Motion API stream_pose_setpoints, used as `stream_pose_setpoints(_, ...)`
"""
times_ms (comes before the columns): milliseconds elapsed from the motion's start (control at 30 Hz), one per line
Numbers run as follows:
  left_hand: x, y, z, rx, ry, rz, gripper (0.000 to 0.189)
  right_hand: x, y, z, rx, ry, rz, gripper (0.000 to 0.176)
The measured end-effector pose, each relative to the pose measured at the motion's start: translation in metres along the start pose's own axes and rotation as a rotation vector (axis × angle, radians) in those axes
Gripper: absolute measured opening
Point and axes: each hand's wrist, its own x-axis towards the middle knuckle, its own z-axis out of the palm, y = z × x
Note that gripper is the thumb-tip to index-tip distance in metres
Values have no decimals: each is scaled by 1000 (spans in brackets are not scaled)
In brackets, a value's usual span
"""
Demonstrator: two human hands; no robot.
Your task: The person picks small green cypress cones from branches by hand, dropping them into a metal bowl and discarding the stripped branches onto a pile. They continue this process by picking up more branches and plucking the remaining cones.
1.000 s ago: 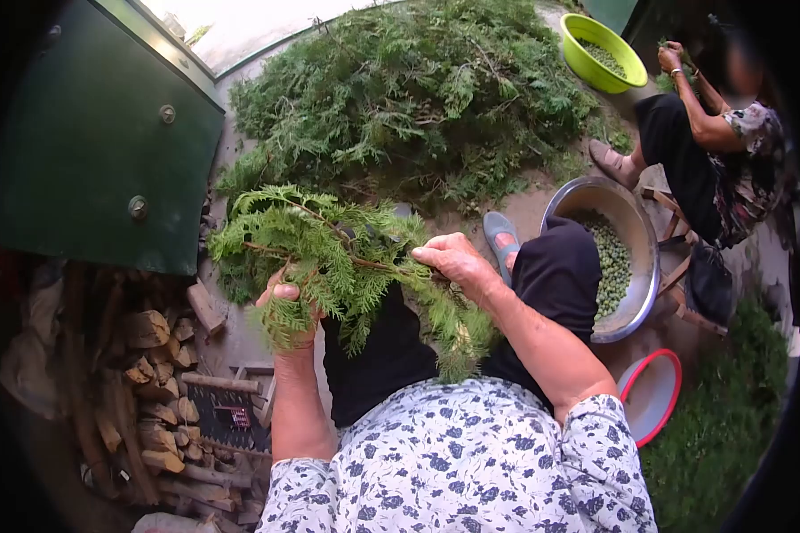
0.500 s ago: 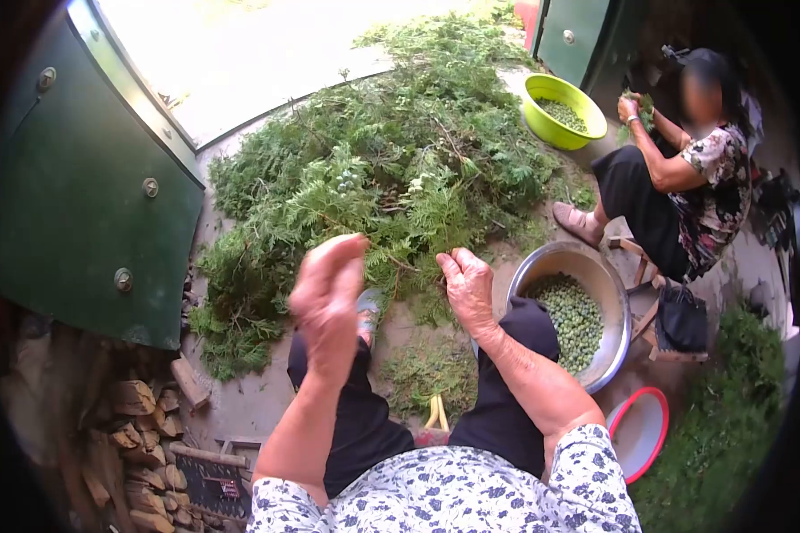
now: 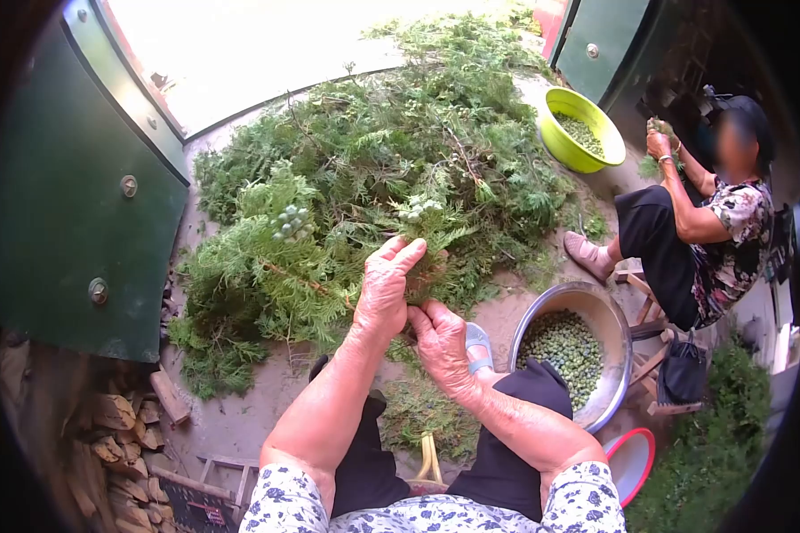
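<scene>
A leafy evergreen branch with clusters of pale green cones (image 3: 292,222) lies in front of me, over the heap of cut greenery. My right hand (image 3: 442,345) pinches the branch's stem end between thumb and fingers. Just above and to its left, my left hand (image 3: 384,289) has closed on a sprig of the same foliage, below a second cone cluster (image 3: 420,210); the exact grip is partly hidden by leaves. Beside my right knee stands a steel basin (image 3: 620,391) holding many loose green cones (image 3: 564,351).
The greenery heap (image 3: 373,133) spreads toward the bright doorway. To the right, a seated person (image 3: 693,213) handles a sprig near a yellow-green basin (image 3: 556,147). A red-rimmed basin (image 3: 646,444), split firewood (image 3: 120,444) and a green door (image 3: 71,222) flank me.
My left hand has come over to the right and down onto the foliage, beside my right hand. The branch has swung left and lower. The view has shifted slightly.
</scene>
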Motion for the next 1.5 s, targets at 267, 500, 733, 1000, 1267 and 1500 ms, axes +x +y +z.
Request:
stream_pose_setpoints(267, 4, 18, 1, 153, 97, 91, 13, 14, 2, 10, -49, -226, 51, 10)
stream_pose_setpoints(500, 5, 14, -13, 117, 36, 134, 10, 58, -23, -30, -202, -320, 38, 27)
stream_pose_setpoints(733, 2, 10, -1, 211, 96, 34, 13, 73, -80, -38, 107, 176, -221, 13)
stream_pose_setpoints(1000, 5, -1, 7, 116, 31, 43, 12, 75, -61, -47, 76, -75, -20, 18)
stream_pose_setpoints(1267, 8, -4, 13, 157, 5, 43, 12, 80, -64, -54, -49, -78, -256, 17)
stream_pose_setpoints(1500, 7, -7, 13, 222, 6, 101, 17, 85, -55, -57, 168, -181, -95, 15)
